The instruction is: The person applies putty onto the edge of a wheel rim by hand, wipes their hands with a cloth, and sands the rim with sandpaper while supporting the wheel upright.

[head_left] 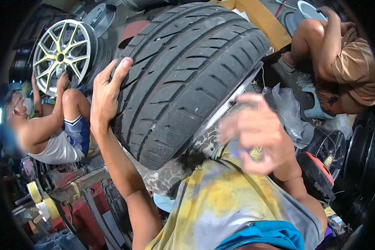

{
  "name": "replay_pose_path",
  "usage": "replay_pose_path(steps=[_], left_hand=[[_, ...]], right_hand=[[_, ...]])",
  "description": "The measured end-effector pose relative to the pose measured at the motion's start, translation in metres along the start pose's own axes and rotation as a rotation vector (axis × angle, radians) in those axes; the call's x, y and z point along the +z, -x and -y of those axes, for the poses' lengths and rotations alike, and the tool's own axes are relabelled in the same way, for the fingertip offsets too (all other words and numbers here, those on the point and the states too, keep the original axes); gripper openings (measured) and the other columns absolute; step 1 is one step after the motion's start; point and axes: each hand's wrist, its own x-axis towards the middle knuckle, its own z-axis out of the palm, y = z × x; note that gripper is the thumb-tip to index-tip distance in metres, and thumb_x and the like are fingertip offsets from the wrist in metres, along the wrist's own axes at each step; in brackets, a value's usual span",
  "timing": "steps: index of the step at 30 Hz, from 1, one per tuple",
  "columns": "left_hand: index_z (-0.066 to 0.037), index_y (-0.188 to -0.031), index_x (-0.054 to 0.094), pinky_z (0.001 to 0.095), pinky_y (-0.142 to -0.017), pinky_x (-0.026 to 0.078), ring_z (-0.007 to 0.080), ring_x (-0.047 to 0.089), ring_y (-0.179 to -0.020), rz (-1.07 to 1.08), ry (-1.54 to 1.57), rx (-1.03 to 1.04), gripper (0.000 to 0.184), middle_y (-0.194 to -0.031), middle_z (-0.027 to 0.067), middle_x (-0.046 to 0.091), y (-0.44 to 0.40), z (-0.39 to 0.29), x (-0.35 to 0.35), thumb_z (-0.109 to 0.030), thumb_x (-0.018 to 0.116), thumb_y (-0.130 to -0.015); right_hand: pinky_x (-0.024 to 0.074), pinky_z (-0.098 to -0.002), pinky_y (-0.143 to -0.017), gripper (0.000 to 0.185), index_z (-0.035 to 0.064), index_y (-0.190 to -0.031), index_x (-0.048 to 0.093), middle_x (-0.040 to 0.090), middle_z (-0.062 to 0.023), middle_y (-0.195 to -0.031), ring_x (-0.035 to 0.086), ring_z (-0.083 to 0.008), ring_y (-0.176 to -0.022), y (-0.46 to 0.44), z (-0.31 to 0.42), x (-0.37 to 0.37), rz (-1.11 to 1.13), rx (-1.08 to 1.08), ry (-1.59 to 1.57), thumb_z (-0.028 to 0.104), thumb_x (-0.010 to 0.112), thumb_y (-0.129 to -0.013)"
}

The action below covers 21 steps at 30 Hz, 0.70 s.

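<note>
A black car tire (191, 71) with a grooved tread stands tilted in front of my body, mounted on a wheel whose pale rim edge (231, 104) shows at its right side. My left hand (106, 96) holds the tire at its left side, fingertips against the tread. Close to the rim edge, my right hand (256, 133) is smeared by motion, its fingers curled. A bit of purple and yellow shows at those fingers, too blurred to name. Camouflage cloth (164, 179) lies below the tire, by my stained yellow-grey shirt (212, 196).
To the left, a seated person (56, 135) works at a silver-yellow alloy wheel (61, 56). Another person (341, 62) crouches at upper right. A cardboard box (262, 23), clear plastic bags (287, 110) and dark rims (362, 158) lie around. A red metal frame (77, 212) stands lower left.
</note>
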Motion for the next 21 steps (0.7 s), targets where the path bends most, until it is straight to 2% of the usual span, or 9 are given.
replay_pose_path(steps=[1,3,5,10,13,15,17,20,21], left_hand=[[0.007,-0.102,0.063,0.0288,-0.074,0.042,0.0165,0.045,-0.077,-0.004,-0.003,-0.008,0.053,-0.078,0.0101,0.05,-0.002,0.001,0.002,-0.046,0.06,-0.102],[0.007,-0.103,0.064,0.029,-0.075,0.043,0.0169,0.045,-0.077,-0.025,0.037,0.021,0.055,-0.078,0.0102,0.05,-0.003,0.003,0.002,-0.047,0.059,-0.102],[0.007,-0.103,0.064,0.029,-0.074,0.043,0.0172,0.045,-0.077,-0.001,0.018,-0.01,0.055,-0.078,0.0097,0.05,-0.005,0.002,0.0,-0.048,0.06,-0.101],[0.006,-0.1,0.065,0.0281,-0.072,0.041,0.0159,0.043,-0.076,-0.027,0.002,-0.014,0.059,-0.076,0.0081,0.049,-0.009,0.001,0.002,-0.052,0.061,-0.1],[0.006,-0.097,0.065,0.0274,-0.07,0.04,0.0147,0.042,-0.074,-0.056,0.025,-0.008,0.061,-0.074,0.0069,0.047,-0.014,-0.002,0.005,-0.054,0.061,-0.099],[0.007,-0.096,0.066,0.0274,-0.067,0.038,0.0138,0.041,-0.071,-0.064,0.011,-0.034,0.065,-0.072,0.0053,0.045,-0.02,0.0,0.004,-0.058,0.062,-0.098],[0.007,-0.094,0.067,0.0286,-0.063,0.036,0.0133,0.039,-0.068,-0.06,-0.074,-0.033,0.069,-0.069,0.0038,0.042,-0.03,0.003,0.002,-0.061,0.063,-0.096],[0.008,-0.086,0.066,0.0303,-0.06,0.033,0.0128,0.036,-0.066,-0.05,-0.017,-0.019,0.073,-0.065,0.0021,0.037,-0.05,0.008,0.007,-0.064,0.064,-0.095],[0.009,-0.083,0.064,0.0308,-0.059,0.032,0.0126,0.035,-0.065,-0.045,0.009,-0.013,0.074,-0.065,0.0016,0.035,-0.058,0.009,0.008,-0.064,0.064,-0.094]], right_hand=[[0.0459,-0.0504,-0.102,0.017,0.0083,-0.065,0.054,0.072,-0.0085,-0.104,0.07,-0.029,-0.09,0.003,0.003,0.0,0.015,-0.007,-0.184,0.017,0.067,-0.069],[0.0478,-0.0434,-0.097,0.022,0.0064,-0.068,0.056,0.072,-0.0129,-0.106,0.068,-0.0253,-0.082,0.011,-0.025,-0.025,-0.283,-0.126,-0.016,0.023,0.066,-0.076],[0.0498,-0.0397,-0.091,0.028,0.0022,-0.075,0.059,0.07,-0.017,-0.103,0.065,-0.0232,-0.08,0.029,-0.04,-0.043,-0.657,0.285,-0.019,0.029,0.063,-0.082],[0.0546,-0.0373,-0.085,0.03,-0.0024,-0.114,0.054,0.066,-0.0173,-0.097,0.067,-0.0241,-0.087,0.037,-0.105,-0.061,-1.053,0.251,-0.399,0.026,0.048,-0.108],[0.0563,-0.0333,-0.082,0.03,0.0005,-0.12,0.056,0.071,-0.011,-0.093,0.07,-0.02,-0.087,-0.006,-0.133,-0.065,-1.112,0.358,-0.176,0.028,0.049,-0.11],[0.0536,-0.0329,-0.087,0.025,0.0044,-0.119,0.06,0.071,-0.0101,-0.105,0.063,-0.0146,-0.085,-0.028,-0.168,-0.074,-0.994,0.342,-0.092,0.025,0.049,-0.11],[0.0518,-0.0276,-0.081,0.025,0.0074,-0.115,0.064,0.07,-0.0035,-0.099,0.061,-0.0093,-0.081,-0.042,-0.216,-0.075,-0.931,0.34,-0.292,0.029,0.052,-0.11],[0.0475,-0.0237,-0.077,0.025,0.0081,-0.11,0.064,0.066,0.0,-0.089,0.059,-0.0079,-0.079,-0.049,-0.259,-0.075,-1.0,0.41,-0.077,0.03,0.052,-0.11],[0.0478,-0.0238,-0.078,0.026,0.0077,-0.114,0.063,0.066,0.0,-0.09,0.06,-0.0082,-0.083,-0.046,-0.274,-0.076,-1.013,0.4,-0.176,0.03,0.052,-0.11]])
